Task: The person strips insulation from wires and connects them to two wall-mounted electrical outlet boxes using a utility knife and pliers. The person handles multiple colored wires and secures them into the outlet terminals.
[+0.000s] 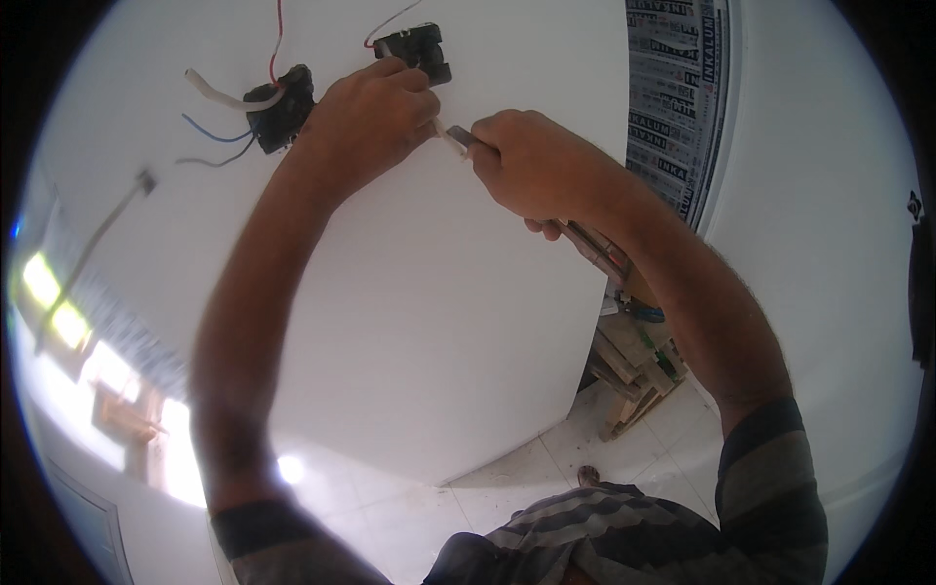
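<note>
Item: white wire (450, 136), short, bridging both hands, long axis running up-left to down-right. Left hand (366, 117): closed, pinching the wire's upper end just below the black switch module (421, 51). Right hand (531, 166): closed around pliers (585, 239), whose tip bites the wire's lower end; handles trail past the wrist. Wall box (281, 105) with loose wires sits left of the left hand.

Standing across the middle: a white wall (439, 322). Hanging from a dark wall opening (281, 107) at far left: red, blue, grey and white wires. Leaning at right: a printed metal strip (678, 97). Lying lower right on pale floor tiles (507, 487): stacked wood offcuts (634, 375). Glaring at near left: bright windows (58, 312).
</note>
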A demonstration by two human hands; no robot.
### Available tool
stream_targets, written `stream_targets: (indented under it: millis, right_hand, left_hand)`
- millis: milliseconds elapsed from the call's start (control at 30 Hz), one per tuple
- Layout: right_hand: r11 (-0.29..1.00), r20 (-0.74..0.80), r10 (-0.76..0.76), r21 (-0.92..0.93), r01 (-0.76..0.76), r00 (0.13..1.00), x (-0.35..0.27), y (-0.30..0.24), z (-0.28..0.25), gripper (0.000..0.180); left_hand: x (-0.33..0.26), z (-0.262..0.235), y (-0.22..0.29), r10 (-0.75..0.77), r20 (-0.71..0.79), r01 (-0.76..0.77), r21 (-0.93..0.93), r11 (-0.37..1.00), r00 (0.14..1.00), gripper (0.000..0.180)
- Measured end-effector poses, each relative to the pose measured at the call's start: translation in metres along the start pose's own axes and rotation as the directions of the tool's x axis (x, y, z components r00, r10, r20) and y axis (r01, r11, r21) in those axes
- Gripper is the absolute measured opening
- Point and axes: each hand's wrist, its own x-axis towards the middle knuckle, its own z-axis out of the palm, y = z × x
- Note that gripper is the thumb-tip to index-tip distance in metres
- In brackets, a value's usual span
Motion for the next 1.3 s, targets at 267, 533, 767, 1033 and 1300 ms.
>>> stream_targets:
  millis: [267,533,767,1033,1300]
  right_hand:
    - [1.000,0.006,-0.001,0.012,0.000,1.000,-0.005,0.001,0.006,0.030]
    - [0.999,-0.020,-0.037,-0.016,0.037,0.999,-0.003,0.006,0.013,0.030]
    - [1.000,-0.028,-0.002,0.024,0.003,1.000,-0.005,0.006,0.011,0.027]
    - [1.000,0.028,-0.018,-0.022,0.018,0.999,-0.013,0.001,0.010,0.029]
    - [1.000,0.029,0.001,0.012,-0.001,1.000,-0.022,-0.003,0.007,0.031]
  left_hand:
    - [-0.005,-0.006,0.006,0.007,0.018,-0.007,0.033,0.999,1.000,0.018]
    - [-0.006,-0.009,0.018,0.075,0.073,-0.083,0.115,0.990,0.995,0.020]
    - [-0.011,-0.003,0.019,0.060,0.042,-0.065,0.122,0.990,0.997,0.020]
    - [-0.013,-0.005,0.020,0.039,-0.030,-0.036,0.093,0.995,0.999,0.004]
    - [-0.013,-0.014,0.024,-0.070,0.027,0.071,-0.065,0.995,0.997,0.017]
